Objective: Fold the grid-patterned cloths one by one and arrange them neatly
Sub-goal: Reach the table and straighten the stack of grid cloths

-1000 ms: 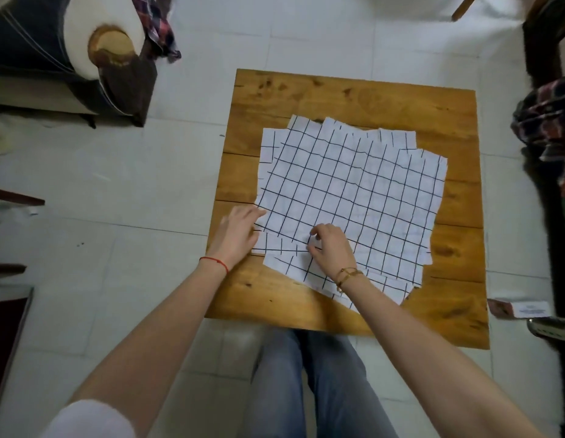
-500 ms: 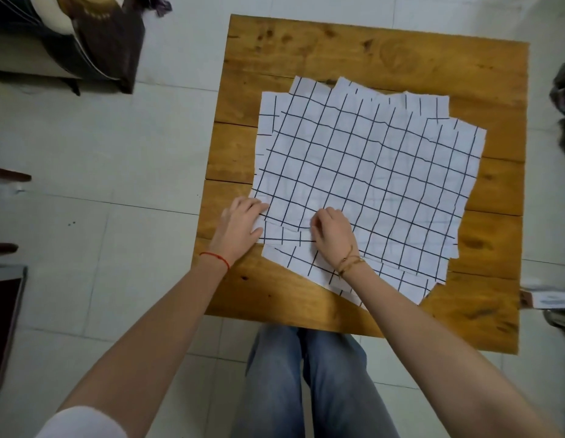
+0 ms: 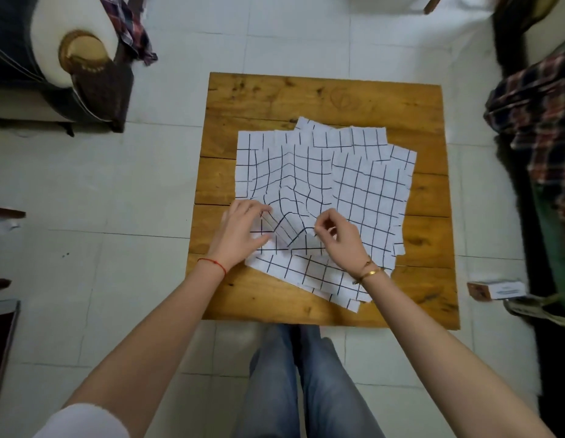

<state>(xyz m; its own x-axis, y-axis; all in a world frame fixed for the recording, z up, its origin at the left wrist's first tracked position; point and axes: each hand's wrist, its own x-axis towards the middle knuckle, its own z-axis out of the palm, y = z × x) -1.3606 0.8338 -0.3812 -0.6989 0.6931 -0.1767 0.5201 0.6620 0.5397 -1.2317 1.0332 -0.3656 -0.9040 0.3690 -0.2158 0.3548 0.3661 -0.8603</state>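
Several white cloths with a black grid lie in a loose overlapping pile on a square wooden table. The top cloth is bunched and raised at its near edge, with a ridge running away from me. My left hand pinches that near edge at its left corner. My right hand pinches the same edge a little to the right, fingers closed on the fabric. Another grid cloth sticks out under my right wrist.
White tiled floor surrounds the table. A dark sofa arm with a white cushion and a plaid garment sit at the far left. More plaid fabric hangs on the right. A small box lies on the floor at the right. My knees are under the near table edge.
Both hands have gripped the top cloth's near edge and lifted it, so the flat cloth now bunches into a ridge. The camera view has shifted back.
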